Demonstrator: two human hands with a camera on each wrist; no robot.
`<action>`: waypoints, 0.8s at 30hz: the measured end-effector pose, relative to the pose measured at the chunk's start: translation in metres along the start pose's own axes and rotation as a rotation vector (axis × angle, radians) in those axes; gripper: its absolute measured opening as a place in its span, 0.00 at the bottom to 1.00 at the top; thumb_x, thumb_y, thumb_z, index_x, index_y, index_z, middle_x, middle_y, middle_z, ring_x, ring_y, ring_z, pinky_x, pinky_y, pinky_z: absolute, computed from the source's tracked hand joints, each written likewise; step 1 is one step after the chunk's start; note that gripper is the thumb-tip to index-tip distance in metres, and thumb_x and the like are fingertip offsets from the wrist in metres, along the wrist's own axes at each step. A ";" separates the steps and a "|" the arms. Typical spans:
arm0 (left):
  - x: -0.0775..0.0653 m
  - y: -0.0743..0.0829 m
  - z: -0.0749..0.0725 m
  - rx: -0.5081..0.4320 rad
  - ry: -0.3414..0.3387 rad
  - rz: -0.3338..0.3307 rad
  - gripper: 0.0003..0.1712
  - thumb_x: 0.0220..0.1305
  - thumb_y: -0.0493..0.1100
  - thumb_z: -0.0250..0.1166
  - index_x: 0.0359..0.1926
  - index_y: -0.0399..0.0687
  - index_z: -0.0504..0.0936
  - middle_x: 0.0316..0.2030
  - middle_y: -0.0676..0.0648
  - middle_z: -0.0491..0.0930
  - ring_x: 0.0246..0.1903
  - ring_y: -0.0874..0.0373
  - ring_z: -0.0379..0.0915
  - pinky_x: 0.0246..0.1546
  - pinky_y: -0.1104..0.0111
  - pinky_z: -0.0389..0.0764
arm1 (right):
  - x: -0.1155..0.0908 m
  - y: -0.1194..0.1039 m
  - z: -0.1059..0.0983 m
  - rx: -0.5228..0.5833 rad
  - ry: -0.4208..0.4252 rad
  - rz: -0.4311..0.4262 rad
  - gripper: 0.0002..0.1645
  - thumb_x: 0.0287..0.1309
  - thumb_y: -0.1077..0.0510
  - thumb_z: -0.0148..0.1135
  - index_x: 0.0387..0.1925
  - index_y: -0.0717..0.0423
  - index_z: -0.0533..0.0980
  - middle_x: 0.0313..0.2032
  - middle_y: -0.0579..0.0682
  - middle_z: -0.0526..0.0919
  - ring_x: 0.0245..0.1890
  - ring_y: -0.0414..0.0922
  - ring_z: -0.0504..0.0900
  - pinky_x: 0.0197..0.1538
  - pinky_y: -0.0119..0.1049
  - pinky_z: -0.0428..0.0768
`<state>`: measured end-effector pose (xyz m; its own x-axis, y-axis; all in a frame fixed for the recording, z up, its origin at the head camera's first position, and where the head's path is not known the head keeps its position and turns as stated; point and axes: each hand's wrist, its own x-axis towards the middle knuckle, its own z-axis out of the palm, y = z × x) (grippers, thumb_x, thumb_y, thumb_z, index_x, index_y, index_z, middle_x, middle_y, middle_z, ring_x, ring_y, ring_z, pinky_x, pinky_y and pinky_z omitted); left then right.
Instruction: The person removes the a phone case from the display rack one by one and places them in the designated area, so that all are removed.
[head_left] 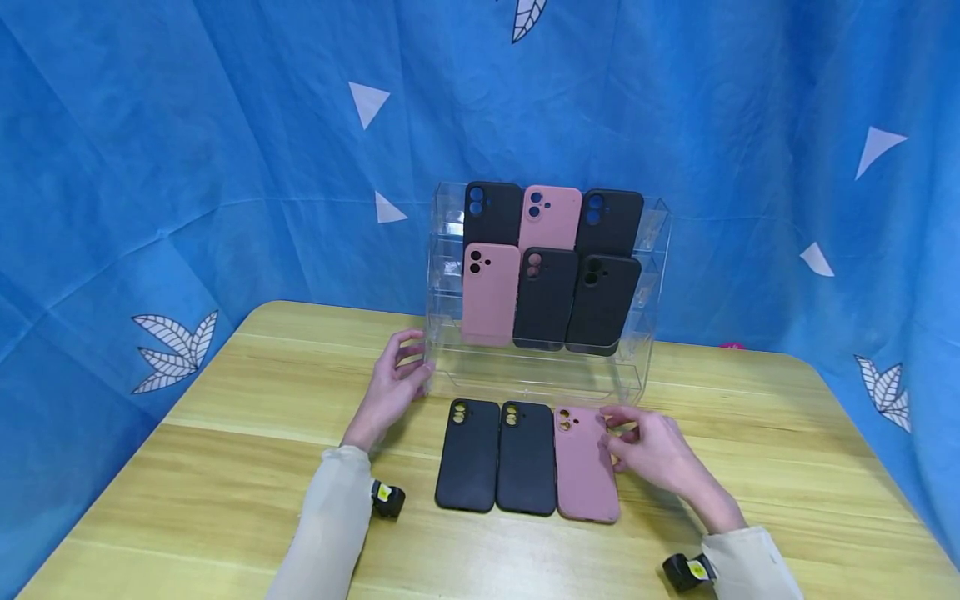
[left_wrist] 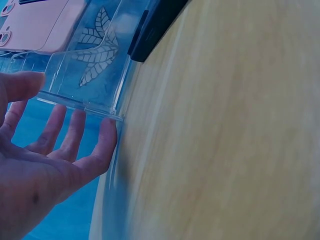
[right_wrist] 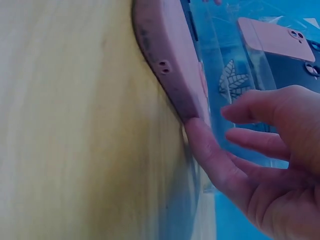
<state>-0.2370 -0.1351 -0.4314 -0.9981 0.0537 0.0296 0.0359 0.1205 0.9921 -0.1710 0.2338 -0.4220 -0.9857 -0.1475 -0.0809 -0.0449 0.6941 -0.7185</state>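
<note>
My left hand [head_left: 394, 377] is at the left side of a clear acrylic display stand [head_left: 525, 385]; in the left wrist view its fingertips [left_wrist: 107, 131] are right at the stand's edge, the thumb apart from them. On the table before the stand, two black phone cases [head_left: 468, 457] and a pink phone case [head_left: 587, 467] lie in a row. My right hand [head_left: 651, 446] is at the right edge of the pink case. In the right wrist view, one fingertip [right_wrist: 196, 131] touches the case's side, while the thumb and other fingers are spread apart from it.
The stand carries two rows of cases: an upper pink case [head_left: 550, 218] between two black ones, and a lower pink case [head_left: 490, 293] beside two black ones. A blue curtain [head_left: 225, 167] hangs behind the wooden table [head_left: 247, 450]. Each wrist wears a small black camera [head_left: 388, 500].
</note>
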 end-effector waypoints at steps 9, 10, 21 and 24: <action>-0.001 0.001 0.000 0.000 0.003 -0.003 0.28 0.73 0.36 0.60 0.70 0.57 0.65 0.68 0.40 0.69 0.68 0.40 0.71 0.45 0.59 0.84 | -0.003 -0.006 -0.010 -0.028 0.054 -0.087 0.22 0.66 0.59 0.65 0.60 0.60 0.78 0.55 0.60 0.85 0.40 0.47 0.88 0.30 0.31 0.81; -0.001 0.001 0.000 0.000 0.003 -0.004 0.28 0.73 0.36 0.60 0.70 0.57 0.65 0.68 0.40 0.69 0.68 0.40 0.71 0.45 0.59 0.84 | -0.003 -0.006 -0.011 -0.042 0.074 -0.113 0.22 0.66 0.59 0.65 0.60 0.60 0.79 0.54 0.59 0.86 0.42 0.48 0.88 0.31 0.31 0.81; -0.001 0.002 0.001 -0.005 0.004 -0.006 0.29 0.73 0.36 0.60 0.70 0.57 0.65 0.67 0.39 0.69 0.68 0.40 0.71 0.46 0.58 0.84 | 0.008 -0.017 -0.022 -0.017 0.272 -0.248 0.20 0.66 0.58 0.67 0.58 0.57 0.80 0.47 0.58 0.88 0.42 0.50 0.89 0.38 0.26 0.84; -0.001 0.002 0.000 -0.005 0.002 -0.009 0.29 0.73 0.36 0.60 0.70 0.56 0.65 0.68 0.39 0.69 0.68 0.40 0.70 0.46 0.58 0.84 | 0.013 -0.021 -0.027 0.007 0.338 -0.279 0.22 0.66 0.56 0.67 0.60 0.56 0.79 0.47 0.57 0.88 0.42 0.35 0.87 0.41 0.21 0.82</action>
<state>-0.2362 -0.1347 -0.4296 -0.9985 0.0503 0.0211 0.0268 0.1155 0.9929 -0.1876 0.2361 -0.3894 -0.9339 -0.0889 0.3463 -0.3166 0.6554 -0.6857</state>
